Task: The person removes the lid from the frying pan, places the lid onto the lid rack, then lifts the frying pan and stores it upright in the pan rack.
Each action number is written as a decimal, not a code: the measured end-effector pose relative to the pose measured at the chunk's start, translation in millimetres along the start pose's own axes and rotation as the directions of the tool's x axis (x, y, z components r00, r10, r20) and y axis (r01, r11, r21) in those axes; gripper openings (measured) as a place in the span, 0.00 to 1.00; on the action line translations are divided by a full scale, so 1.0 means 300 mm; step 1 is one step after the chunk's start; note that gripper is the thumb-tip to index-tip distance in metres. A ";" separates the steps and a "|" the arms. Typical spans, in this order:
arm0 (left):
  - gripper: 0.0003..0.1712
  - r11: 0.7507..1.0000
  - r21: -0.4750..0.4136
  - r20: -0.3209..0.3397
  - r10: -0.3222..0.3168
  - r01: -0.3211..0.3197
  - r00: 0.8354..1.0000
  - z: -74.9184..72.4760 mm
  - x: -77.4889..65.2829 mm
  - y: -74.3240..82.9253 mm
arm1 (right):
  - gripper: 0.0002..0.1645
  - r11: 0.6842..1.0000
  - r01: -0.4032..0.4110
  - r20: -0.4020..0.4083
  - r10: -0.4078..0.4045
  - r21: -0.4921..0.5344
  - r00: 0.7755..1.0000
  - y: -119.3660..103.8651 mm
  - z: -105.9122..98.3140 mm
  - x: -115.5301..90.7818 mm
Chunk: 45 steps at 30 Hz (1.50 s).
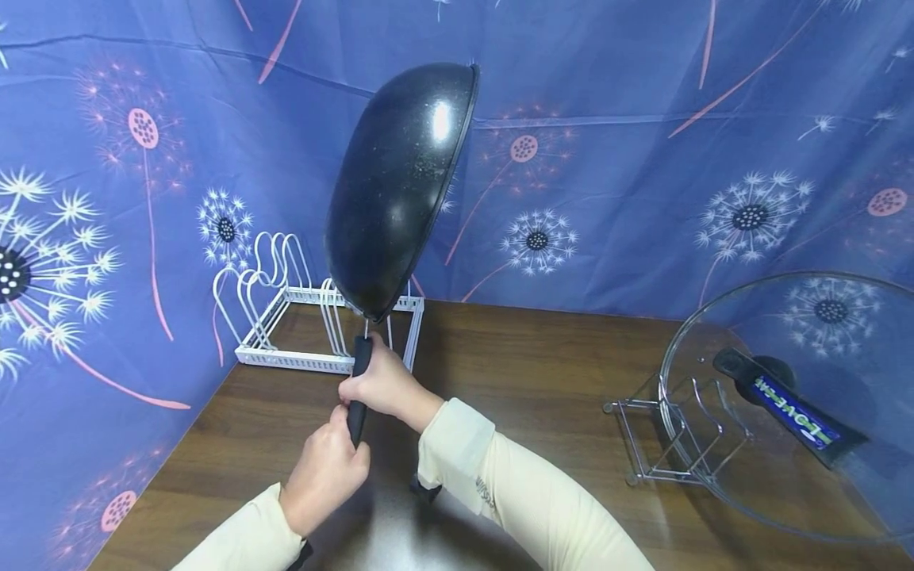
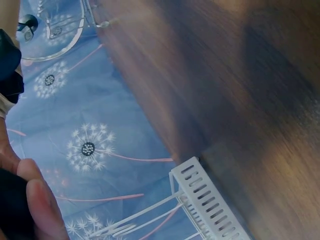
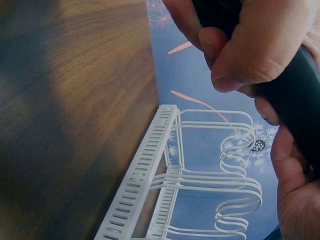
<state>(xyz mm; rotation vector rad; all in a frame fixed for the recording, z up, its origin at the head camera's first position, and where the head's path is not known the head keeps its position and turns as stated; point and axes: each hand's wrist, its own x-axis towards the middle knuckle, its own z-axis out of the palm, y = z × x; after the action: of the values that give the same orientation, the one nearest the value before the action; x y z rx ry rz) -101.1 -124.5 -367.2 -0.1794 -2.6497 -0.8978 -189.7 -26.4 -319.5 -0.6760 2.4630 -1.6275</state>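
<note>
A black wok point(image 1: 400, 182) is held up on edge, its rounded outer side toward the head camera and its rim to the right. Its black handle point(image 1: 359, 420) points down, and both hands grip it. The right hand point(image 1: 385, 381) has the upper part of the handle, close to the pan. Lower down, toward the handle's end, the left hand point(image 1: 328, 472) holds on. In the right wrist view the handle point(image 3: 292, 105) runs through both hands. Behind the wok stands a white dish rack point(image 1: 293, 361), partly covered by the pan and handle.
At the right, a large glass lid point(image 1: 771, 515) with a black handle point(image 1: 793, 408) stands tilted in a small chrome wire rack point(image 1: 664, 476). Both racks stand on the brown wooden table point(image 1: 528, 381). A blue dandelion-print cloth point(image 1: 614, 206) hangs behind the table.
</note>
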 end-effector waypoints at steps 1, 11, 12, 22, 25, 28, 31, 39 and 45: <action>0.14 1.000 0.006 -0.002 0.002 -0.002 1.000 0.003 0.001 -0.004 | 0.34 1.000 -0.002 -0.001 0.002 -0.010 1.000 0.000 0.001 0.002; 0.17 0.999 0.041 0.012 -0.014 0.013 1.000 0.011 0.008 -0.013 | 0.34 0.994 -0.035 -0.008 0.034 -0.100 0.999 0.006 0.003 0.006; 0.17 0.999 0.043 0.008 -0.011 0.011 1.000 0.010 0.008 -0.012 | 0.34 0.995 -0.034 -0.007 0.034 -0.098 0.999 0.007 0.003 0.008; 0.16 0.999 0.031 0.043 -0.047 0.045 0.998 0.005 0.002 -0.004 | 0.34 0.996 -0.042 0.001 0.042 -0.084 0.999 0.019 0.011 0.012; 0.15 0.999 0.024 0.047 -0.050 0.049 0.998 0.009 -0.001 -0.003 | 0.33 0.995 -0.044 0.002 0.044 -0.089 0.999 0.027 0.012 0.010; 0.15 0.999 0.027 0.038 -0.043 0.042 0.998 0.011 -0.001 -0.001 | 0.34 0.996 -0.052 0.002 0.052 -0.079 0.999 0.028 0.009 0.009; 0.14 0.999 0.030 0.025 -0.029 0.028 0.999 0.014 0.006 0.002 | 0.34 0.996 -0.052 0.000 0.052 -0.067 0.999 0.025 0.000 0.012; 0.12 0.999 0.033 0.010 -0.016 0.015 1.000 0.025 0.029 0.013 | 0.31 0.997 -0.040 -0.006 0.040 -0.072 0.999 0.023 -0.023 0.024; 0.12 0.999 0.003 0.020 -0.047 0.047 0.999 0.033 0.031 0.009 | 0.32 0.998 -0.041 0.001 0.041 -0.055 0.999 0.030 -0.014 0.033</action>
<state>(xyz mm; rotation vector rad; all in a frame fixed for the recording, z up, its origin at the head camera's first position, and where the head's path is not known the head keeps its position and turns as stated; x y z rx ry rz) -111.7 -116.2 -369.8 -0.1262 -2.6837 -0.9126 -202.7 -24.1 -324.3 -0.6295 2.5109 -1.5494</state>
